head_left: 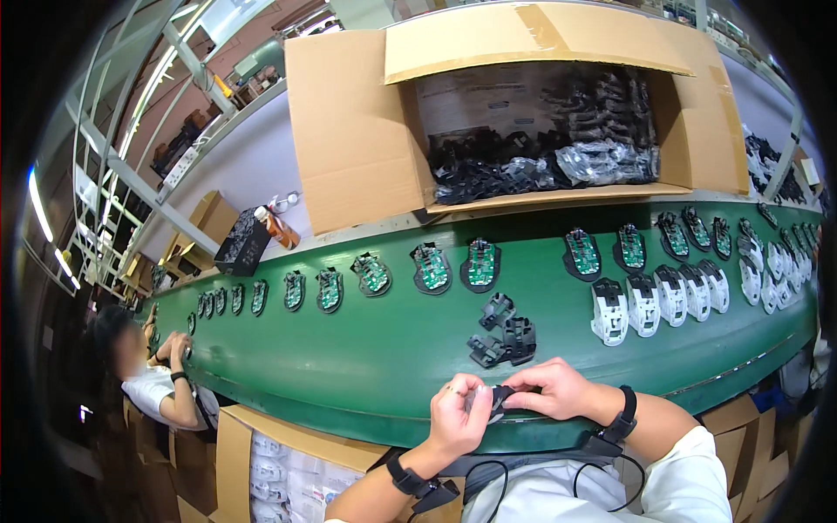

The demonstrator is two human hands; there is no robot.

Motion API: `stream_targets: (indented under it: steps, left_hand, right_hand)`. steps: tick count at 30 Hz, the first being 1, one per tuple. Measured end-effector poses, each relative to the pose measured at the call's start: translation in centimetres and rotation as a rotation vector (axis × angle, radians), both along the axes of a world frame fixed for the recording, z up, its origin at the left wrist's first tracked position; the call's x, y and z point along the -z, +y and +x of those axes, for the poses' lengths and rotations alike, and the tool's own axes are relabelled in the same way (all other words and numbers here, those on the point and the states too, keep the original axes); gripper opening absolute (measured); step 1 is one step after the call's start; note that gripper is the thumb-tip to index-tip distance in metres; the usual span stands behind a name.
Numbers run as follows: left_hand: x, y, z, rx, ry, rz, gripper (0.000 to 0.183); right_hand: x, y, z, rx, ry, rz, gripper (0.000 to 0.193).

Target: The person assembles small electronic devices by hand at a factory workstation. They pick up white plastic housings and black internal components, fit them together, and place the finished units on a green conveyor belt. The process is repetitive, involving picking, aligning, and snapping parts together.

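green belt (288, 349) bears circuit boards (479, 266) and white shells (643, 307), black parts (520, 340) lying before hands (459, 417) pinched round a dark piece (500, 397).

small dark part (500, 397), black or near-black, gripped at the fingertips, left end at left hand (459, 413), right side at right hand (554, 391), between the two thumbs, appears slanted, mostly covered by fingers, full shape unclear
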State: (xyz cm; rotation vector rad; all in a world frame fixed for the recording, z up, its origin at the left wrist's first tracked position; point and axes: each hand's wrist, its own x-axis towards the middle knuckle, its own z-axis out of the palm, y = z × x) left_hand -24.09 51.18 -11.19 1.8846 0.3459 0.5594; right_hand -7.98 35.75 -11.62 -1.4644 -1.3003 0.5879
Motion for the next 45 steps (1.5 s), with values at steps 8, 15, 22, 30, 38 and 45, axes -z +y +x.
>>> stream_targets:
  steps: [8,15,22,30,38,45]
  left_hand:
    - [2.0,0.8,1.4,0.081,-0.143,0.109,0.035]
    - [-5.4,2.5,-3.2,-0.017,-0.035,0.427,0.035]
    - [-2.0,11.8,-25.8,-1.035,0.299,0.182,0.033]
    - [4.5,13.2,-37.5,-1.053,1.036,0.940,0.081]
    - [-0.1,21.6,-36.8,-0.915,1.295,0.700,0.104]
    - [-3.0,22.9,-33.4,-0.801,1.518,0.829,0.105]
  right_hand:
    - [0.6,-0.2,0.0,0.227,0.116,0.060,0.020]
    - [2.9,-5.6,12.7,0.796,-0.651,-0.090,0.037]
    - [1.3,-4.0,5.2,0.244,-0.445,0.142,0.018]
    - [0.8,-0.4,0.2,-0.044,-0.292,0.162,0.010]
    - [1.8,-0.3,1.1,0.035,-0.172,0.024,0.006]
    - [1.6,-0.2,1.3,0.032,-0.099,-0.049,0.008]
